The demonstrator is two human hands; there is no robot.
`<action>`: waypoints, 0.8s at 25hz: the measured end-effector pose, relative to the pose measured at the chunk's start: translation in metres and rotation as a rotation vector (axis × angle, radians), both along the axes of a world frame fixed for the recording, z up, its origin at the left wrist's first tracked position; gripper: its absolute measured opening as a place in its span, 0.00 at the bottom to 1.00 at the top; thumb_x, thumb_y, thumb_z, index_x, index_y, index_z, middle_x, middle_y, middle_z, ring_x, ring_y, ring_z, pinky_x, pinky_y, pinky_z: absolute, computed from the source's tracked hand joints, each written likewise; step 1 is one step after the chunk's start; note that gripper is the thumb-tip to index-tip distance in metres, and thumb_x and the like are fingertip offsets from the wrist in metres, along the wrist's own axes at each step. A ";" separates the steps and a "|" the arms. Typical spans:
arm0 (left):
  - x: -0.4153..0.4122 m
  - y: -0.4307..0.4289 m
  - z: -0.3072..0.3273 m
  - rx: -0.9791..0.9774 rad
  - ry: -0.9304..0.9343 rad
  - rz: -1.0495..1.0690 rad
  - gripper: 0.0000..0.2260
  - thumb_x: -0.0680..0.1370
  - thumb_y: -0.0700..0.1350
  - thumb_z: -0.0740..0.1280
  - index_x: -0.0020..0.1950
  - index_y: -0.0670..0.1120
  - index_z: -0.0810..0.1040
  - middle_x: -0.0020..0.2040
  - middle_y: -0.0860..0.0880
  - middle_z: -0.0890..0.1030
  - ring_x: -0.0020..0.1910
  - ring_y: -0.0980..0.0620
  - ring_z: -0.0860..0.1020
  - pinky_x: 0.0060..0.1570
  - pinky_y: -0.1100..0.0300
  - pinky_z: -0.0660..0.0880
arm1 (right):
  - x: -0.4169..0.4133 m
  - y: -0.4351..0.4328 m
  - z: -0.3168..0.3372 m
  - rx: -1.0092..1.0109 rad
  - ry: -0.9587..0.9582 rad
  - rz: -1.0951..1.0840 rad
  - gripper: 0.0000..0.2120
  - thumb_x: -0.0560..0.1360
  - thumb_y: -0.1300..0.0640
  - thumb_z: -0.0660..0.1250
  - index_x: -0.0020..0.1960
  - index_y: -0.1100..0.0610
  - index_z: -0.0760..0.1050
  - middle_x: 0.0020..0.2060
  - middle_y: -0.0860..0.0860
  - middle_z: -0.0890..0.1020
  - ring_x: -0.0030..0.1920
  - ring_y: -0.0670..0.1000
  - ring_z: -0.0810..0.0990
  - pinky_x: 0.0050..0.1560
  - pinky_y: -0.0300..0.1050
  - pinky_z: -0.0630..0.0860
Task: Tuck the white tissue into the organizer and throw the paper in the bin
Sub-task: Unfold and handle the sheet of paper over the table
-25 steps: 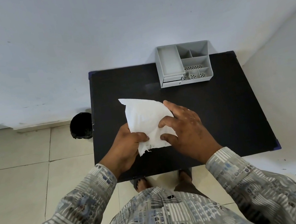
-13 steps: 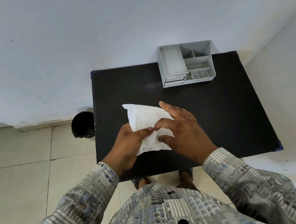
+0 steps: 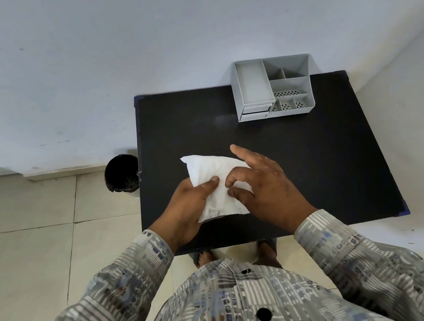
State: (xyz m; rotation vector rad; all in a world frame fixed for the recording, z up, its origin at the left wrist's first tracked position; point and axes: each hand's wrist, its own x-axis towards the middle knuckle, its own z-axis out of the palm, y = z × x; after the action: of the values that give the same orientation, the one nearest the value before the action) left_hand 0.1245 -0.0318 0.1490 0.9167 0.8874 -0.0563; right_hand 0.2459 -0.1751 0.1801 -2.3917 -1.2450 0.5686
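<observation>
A white tissue (image 3: 215, 178), folded into a narrow shape, lies over the near middle of the black table (image 3: 318, 171). My left hand (image 3: 188, 208) grips its left edge with the thumb on top. My right hand (image 3: 268, 187) presses on its right side with thumb and bent fingers, the index finger lifted. A grey plastic organizer (image 3: 272, 87) with several compartments stands at the table's far edge, apart from the hands. A black bin (image 3: 122, 174) stands on the floor left of the table. No separate paper is visible.
A pale wall rises behind the table and to its right. Beige floor tiles (image 3: 26, 259) spread to the left. My feet show under the table's near edge.
The tissue has been folded narrower, its lower ragged edge tucked under. My right hand's fingers have shifted on top, and the index finger has lifted off.
</observation>
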 end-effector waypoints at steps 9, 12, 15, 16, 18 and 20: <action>0.007 0.004 0.005 -0.023 -0.101 0.016 0.18 0.80 0.35 0.72 0.70 0.45 0.80 0.61 0.42 0.88 0.56 0.42 0.88 0.54 0.46 0.86 | 0.006 -0.009 0.010 0.020 0.060 -0.041 0.09 0.75 0.49 0.77 0.52 0.41 0.80 0.82 0.47 0.64 0.81 0.55 0.64 0.78 0.61 0.65; 0.010 0.005 0.007 0.016 -0.112 -0.041 0.19 0.79 0.31 0.72 0.68 0.45 0.80 0.60 0.42 0.87 0.58 0.41 0.87 0.54 0.47 0.86 | 0.010 -0.009 0.007 0.002 -0.033 0.055 0.10 0.75 0.50 0.77 0.54 0.41 0.83 0.82 0.49 0.65 0.80 0.56 0.64 0.80 0.62 0.62; 0.013 0.008 0.009 0.041 -0.096 -0.123 0.21 0.77 0.26 0.70 0.67 0.43 0.81 0.58 0.41 0.87 0.57 0.40 0.87 0.52 0.48 0.86 | 0.013 -0.005 0.007 -0.030 -0.077 0.186 0.10 0.75 0.53 0.78 0.53 0.41 0.85 0.82 0.50 0.64 0.81 0.56 0.63 0.81 0.63 0.59; 0.014 0.010 0.010 0.041 -0.091 -0.148 0.22 0.76 0.25 0.69 0.67 0.43 0.81 0.59 0.40 0.87 0.58 0.39 0.87 0.53 0.46 0.86 | 0.013 -0.004 0.006 -0.047 -0.097 0.222 0.10 0.74 0.53 0.78 0.53 0.42 0.85 0.82 0.51 0.64 0.81 0.57 0.63 0.81 0.64 0.59; 0.018 0.012 0.014 0.056 -0.078 -0.193 0.23 0.75 0.25 0.69 0.66 0.44 0.81 0.60 0.39 0.86 0.59 0.38 0.86 0.54 0.44 0.86 | 0.012 -0.004 0.005 -0.089 -0.126 0.265 0.11 0.74 0.54 0.78 0.54 0.43 0.84 0.82 0.53 0.65 0.80 0.58 0.64 0.80 0.66 0.59; 0.022 0.010 0.019 0.120 -0.052 -0.232 0.22 0.76 0.25 0.70 0.63 0.47 0.81 0.59 0.41 0.86 0.58 0.39 0.85 0.51 0.47 0.87 | 0.011 -0.004 0.006 -0.127 -0.142 0.275 0.08 0.74 0.52 0.78 0.52 0.44 0.83 0.82 0.53 0.64 0.81 0.58 0.64 0.80 0.68 0.58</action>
State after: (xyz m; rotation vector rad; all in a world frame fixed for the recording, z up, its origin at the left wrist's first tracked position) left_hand 0.1462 -0.0215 0.1679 1.1257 0.7391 -0.1792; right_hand 0.2567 -0.1792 0.1866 -2.4149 -1.6626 0.5803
